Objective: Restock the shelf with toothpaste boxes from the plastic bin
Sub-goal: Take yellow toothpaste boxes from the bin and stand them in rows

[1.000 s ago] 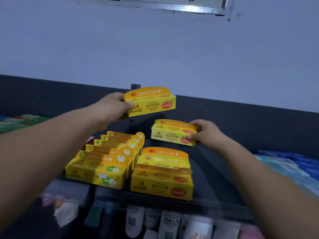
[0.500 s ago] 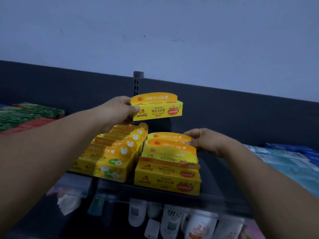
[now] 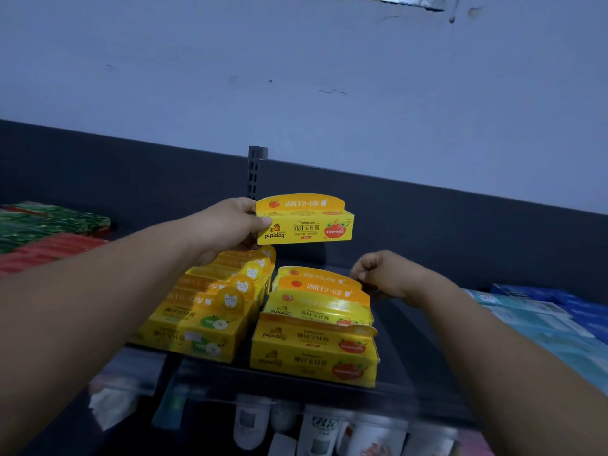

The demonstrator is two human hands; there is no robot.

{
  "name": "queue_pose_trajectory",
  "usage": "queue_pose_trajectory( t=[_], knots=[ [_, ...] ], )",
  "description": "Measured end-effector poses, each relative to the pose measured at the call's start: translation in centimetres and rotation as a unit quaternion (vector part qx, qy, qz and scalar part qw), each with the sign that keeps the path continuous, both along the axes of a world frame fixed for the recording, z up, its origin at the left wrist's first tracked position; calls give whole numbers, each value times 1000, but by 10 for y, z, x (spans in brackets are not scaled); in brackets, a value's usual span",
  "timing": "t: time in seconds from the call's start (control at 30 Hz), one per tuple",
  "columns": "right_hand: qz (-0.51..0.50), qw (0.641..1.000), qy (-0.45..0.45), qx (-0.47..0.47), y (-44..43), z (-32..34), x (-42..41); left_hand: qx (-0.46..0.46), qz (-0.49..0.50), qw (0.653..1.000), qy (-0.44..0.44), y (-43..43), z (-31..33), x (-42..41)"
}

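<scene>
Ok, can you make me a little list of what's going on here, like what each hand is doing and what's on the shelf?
left hand: holds a strawberry toothpaste box up in the air
right hand: curled at the back of the strawberry row, holding nothing I can see
left row: apple boxes
shelf: dark, bare on the right of the rows
below: hanging pouches, blurry

The right hand (image 3: 381, 273) is now letting go of the box (image 3: 316, 274) it was carrying a second ago; that box is now sitting at the back of the right row (image 3: 316, 327), and the hand is curling loosely just behind the row's right end.
</scene>
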State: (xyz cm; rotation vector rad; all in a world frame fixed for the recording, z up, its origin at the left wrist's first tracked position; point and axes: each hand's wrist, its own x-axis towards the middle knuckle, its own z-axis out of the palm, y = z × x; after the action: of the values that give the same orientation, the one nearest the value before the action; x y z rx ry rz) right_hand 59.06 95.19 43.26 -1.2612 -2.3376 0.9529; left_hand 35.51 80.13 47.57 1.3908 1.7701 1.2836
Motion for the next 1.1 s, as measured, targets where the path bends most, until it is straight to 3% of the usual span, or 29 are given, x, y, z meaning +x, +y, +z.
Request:
queue_pose_trajectory(
  t=[0.17,0.33,0.7,0.77,0.83,0.93,1.1],
  knots=[
    [45,990,13,-131,-7,-4,-5,-3,-5,1000,-1,4,-1,0],
    [11,996,15,-82,-3,-6,-6,-8,-4,1000,-1,5,0,-1],
    [29,996,-5,-86,2,-6,1,-20,-9,1000,-1,10,-3,-2],
    [-35,998,46,-36,5,-1,2,-25,-14,1000,5,12,-2,-2],
    [-89,982,167,-28,5,10,2,-29,-20,999,13,15,-2,-2],
    [-7,957,258,-130,2,26,1,-32,-31,999,14,20,-1,1],
    [20,938,313,-147,3,28,-9,-32,-47,998,21,31,-2,13]
  ],
)
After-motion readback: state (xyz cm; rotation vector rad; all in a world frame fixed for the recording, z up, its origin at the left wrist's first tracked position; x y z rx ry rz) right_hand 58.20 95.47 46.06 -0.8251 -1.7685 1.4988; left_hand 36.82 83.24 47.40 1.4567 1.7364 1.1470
